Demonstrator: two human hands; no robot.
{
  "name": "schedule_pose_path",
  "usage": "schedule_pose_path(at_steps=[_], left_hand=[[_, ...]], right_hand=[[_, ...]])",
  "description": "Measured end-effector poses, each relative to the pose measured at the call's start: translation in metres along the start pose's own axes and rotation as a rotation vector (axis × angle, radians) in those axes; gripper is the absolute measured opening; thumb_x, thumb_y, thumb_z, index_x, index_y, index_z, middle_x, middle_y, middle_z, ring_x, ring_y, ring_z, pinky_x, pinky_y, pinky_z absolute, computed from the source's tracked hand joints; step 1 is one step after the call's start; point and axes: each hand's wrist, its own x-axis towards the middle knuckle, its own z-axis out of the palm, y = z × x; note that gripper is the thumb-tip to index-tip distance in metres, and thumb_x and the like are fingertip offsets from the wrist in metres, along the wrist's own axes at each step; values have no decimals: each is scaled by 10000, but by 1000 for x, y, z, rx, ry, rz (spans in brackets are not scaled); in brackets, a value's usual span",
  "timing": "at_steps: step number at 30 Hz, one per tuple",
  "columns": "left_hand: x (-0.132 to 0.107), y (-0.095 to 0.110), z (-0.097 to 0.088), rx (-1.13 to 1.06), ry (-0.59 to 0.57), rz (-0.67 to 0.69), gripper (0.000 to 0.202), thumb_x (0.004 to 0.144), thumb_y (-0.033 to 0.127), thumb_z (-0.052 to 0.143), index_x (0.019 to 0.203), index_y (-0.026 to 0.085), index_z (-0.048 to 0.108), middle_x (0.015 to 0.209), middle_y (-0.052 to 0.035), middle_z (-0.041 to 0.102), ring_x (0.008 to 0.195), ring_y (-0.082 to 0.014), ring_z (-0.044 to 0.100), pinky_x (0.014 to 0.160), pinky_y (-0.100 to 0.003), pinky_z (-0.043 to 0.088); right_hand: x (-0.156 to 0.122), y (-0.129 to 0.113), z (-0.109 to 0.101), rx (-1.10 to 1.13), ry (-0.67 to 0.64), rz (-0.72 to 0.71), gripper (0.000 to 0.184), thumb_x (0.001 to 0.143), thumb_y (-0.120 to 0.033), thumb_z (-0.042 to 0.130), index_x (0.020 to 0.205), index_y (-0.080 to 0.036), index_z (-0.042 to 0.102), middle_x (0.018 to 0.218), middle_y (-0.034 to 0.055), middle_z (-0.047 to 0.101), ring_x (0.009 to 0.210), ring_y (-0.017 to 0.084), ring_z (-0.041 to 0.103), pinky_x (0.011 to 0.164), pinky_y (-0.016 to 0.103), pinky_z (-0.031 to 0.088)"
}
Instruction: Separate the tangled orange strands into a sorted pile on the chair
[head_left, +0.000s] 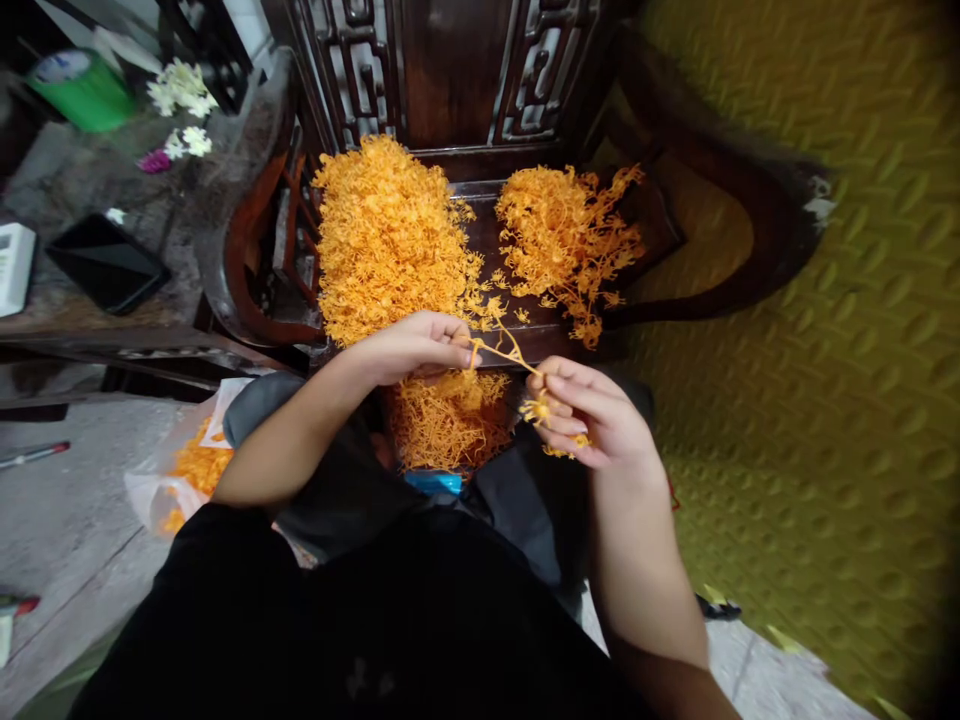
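Note:
My left hand (416, 345) pinches one end of a thin orange strand piece (504, 352). My right hand (592, 415) is closed around its other end and a small orange cluster. Both hands hover over the front edge of a dark wooden chair seat (487, 235). A large heap of orange strands (386, 235) lies on the seat's left side. A smaller, looser heap (566, 235) lies on the right. Another bundle of orange strands (446, 420) rests between my knees below the hands.
A plastic bag with orange pieces (187, 470) lies by my left leg on the grey floor. A side table at left carries a black tablet (105, 262), white flowers (180, 90) and a green tub (82, 90). A yellow-green embossed mat (825, 350) covers the right.

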Motion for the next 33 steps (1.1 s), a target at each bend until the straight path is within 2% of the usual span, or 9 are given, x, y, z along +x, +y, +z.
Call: schedule_pose_path(at_steps=[5, 11, 14, 17, 19, 22, 27, 30, 33], left_hand=[[-3, -2, -9, 148, 3, -12, 347, 765, 299, 845, 707, 200, 518, 566, 54, 501, 445, -50, 425, 439, -220, 297], [9, -12, 4, 176, 74, -42, 274, 825, 411, 748, 755, 155, 678, 749, -69, 736, 649, -124, 677, 513, -220, 429], [13, -15, 5, 161, 118, -62, 262, 817, 380, 734, 719, 149, 659, 635, -46, 702, 486, -86, 590, 453, -217, 368], [12, -13, 2, 181, 107, -81, 196, 790, 245, 703, 682, 186, 551, 547, 2, 659, 352, -42, 413, 385, -210, 247], [8, -9, -2, 229, 20, -100, 137, 774, 175, 669, 747, 208, 539, 526, 31, 644, 331, -50, 384, 364, -211, 205], [0, -1, -6, 350, -208, -124, 173, 783, 151, 667, 942, 214, 639, 549, 43, 655, 381, -90, 499, 381, -209, 286], [-4, 4, -8, 382, -461, -159, 254, 841, 259, 743, 1087, 203, 722, 649, -5, 722, 450, -114, 588, 437, -217, 408], [3, -2, -2, 212, -370, -133, 223, 865, 306, 725, 1049, 191, 676, 695, -26, 732, 490, -117, 620, 482, -234, 444], [13, -12, 6, -23, -152, -29, 254, 843, 345, 720, 993, 197, 579, 694, -22, 720, 509, -111, 623, 512, -242, 445]], right_hand=[[-2, 5, -9, -483, 117, 15, 342, 908, -518, 729, 914, -195, 616, 571, -70, 465, 404, 63, 354, 383, 218, 306], [11, -3, -3, -1123, 428, -618, 194, 964, -412, 676, 945, -227, 731, 881, 50, 690, 753, 173, 603, 691, 327, 478], [11, -21, -1, -1095, 425, -681, 186, 911, -403, 747, 1016, -250, 743, 902, 48, 692, 771, 186, 608, 716, 343, 491], [5, -42, -7, -895, 266, -404, 412, 834, -470, 818, 1156, -243, 694, 811, 20, 682, 615, 150, 569, 558, 299, 458], [-1, -52, -15, -861, 128, -225, 519, 806, -494, 836, 1208, -219, 655, 785, 15, 689, 573, 138, 564, 508, 278, 436], [-8, -58, -27, -993, 44, -173, 488, 811, -493, 826, 1165, -193, 674, 781, 24, 707, 618, 148, 613, 566, 284, 474], [-7, -56, -34, -1100, 123, -308, 399, 848, -463, 790, 1147, -212, 710, 802, 30, 717, 677, 176, 641, 650, 319, 497], [2, -52, -29, -1202, 372, -523, 355, 819, -366, 819, 1138, -235, 734, 871, 54, 721, 797, 230, 655, 768, 388, 520], [8, -40, -17, -1197, 570, -811, 400, 796, -309, 831, 1184, -266, 742, 1174, 107, 703, 1164, 335, 612, 1010, 500, 481]])
